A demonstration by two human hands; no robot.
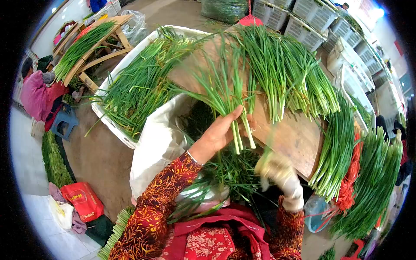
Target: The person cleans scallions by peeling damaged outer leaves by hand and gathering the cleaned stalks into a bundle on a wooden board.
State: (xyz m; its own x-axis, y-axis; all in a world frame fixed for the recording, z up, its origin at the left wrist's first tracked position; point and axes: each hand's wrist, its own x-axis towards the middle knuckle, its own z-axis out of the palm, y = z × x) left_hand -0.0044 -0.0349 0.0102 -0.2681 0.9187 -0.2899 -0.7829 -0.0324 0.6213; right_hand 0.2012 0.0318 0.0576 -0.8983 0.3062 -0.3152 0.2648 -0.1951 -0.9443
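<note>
My bare left hand (219, 133) is closed around a small bunch of green stalks (237, 125), their pale ends pointing down toward me. To its right, my gloved right hand (279, 171) is smeared by motion below the edge of the wooden board (292, 136); a blurred green streak shows just above it, and its fingers cannot be made out. Bunches of green stalks (277, 73) lie side by side on the far part of the board. Loose leaves (236, 171) hang or lie beneath my hands, beside a white sack (158, 136).
A white crate (130, 141) full of leaves stands at the left. Long bundles (368, 182) and red ties (349, 177) are at the right. Stacked crates (307, 32) stand at the back. A person in pink (39, 97) sits far left near a blue stool (65, 122).
</note>
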